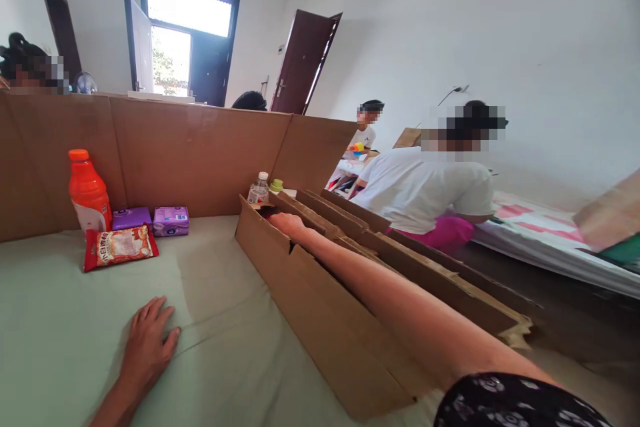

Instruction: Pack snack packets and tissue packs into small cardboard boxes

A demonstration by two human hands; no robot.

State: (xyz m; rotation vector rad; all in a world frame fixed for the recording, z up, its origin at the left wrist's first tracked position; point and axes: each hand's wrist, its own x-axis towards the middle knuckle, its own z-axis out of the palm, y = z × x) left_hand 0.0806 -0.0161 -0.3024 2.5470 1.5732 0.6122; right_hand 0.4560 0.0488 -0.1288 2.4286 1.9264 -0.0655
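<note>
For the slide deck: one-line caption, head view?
Right hand inside an open-topped cardboard box, left hand palm-down on pale green cloth near a red-and-white packet.

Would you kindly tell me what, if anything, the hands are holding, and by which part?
The left hand lies on the green cloth, holding nothing. The right hand reaches into the cardboard box; whether it holds anything cannot be told.

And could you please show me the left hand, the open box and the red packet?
Left hand (149,337): head view, back of the hand.
Open box (310,307): head view, near side wall.
Red packet (123,247): head view, middle of its front.
</note>
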